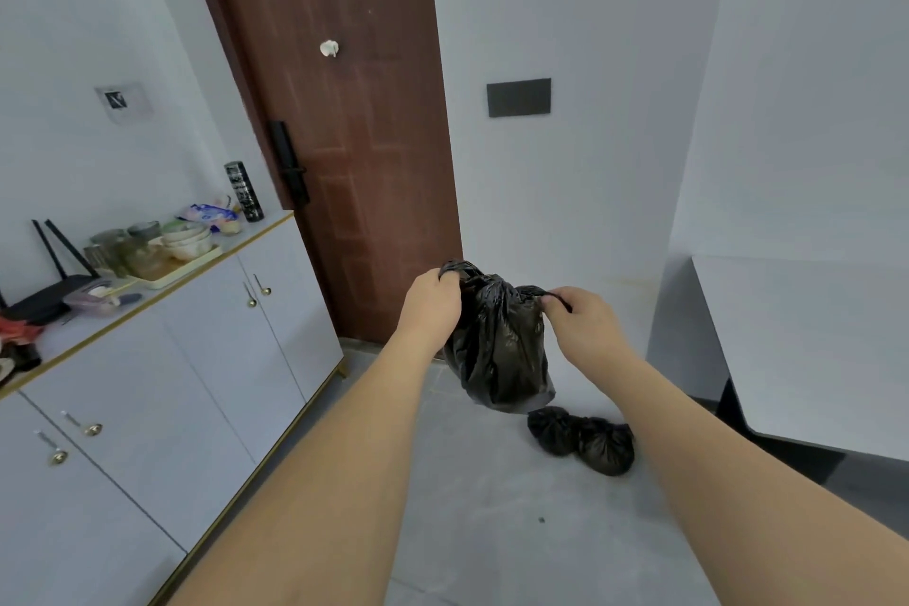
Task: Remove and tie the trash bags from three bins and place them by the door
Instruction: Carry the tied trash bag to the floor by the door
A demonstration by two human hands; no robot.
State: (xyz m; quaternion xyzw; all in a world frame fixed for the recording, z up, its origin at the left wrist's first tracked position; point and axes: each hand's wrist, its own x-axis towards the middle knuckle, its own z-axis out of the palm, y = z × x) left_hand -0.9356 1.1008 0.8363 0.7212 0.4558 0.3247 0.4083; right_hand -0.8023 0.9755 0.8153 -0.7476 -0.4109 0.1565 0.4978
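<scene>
A black trash bag (499,349) hangs in the air in front of the brown door (344,128). My left hand (433,305) grips the bag's top left edge. My right hand (583,317) pinches the top right edge, so the mouth is stretched between both hands. Below it, two tied black trash bags (583,443) lie side by side on the grey floor, to the right of the door.
A white cabinet (162,374) runs along the left wall, its top holding bowls, jars, a router and a dark cylinder. A white table (806,344) juts in from the right. Grey floor (492,531) lies between them.
</scene>
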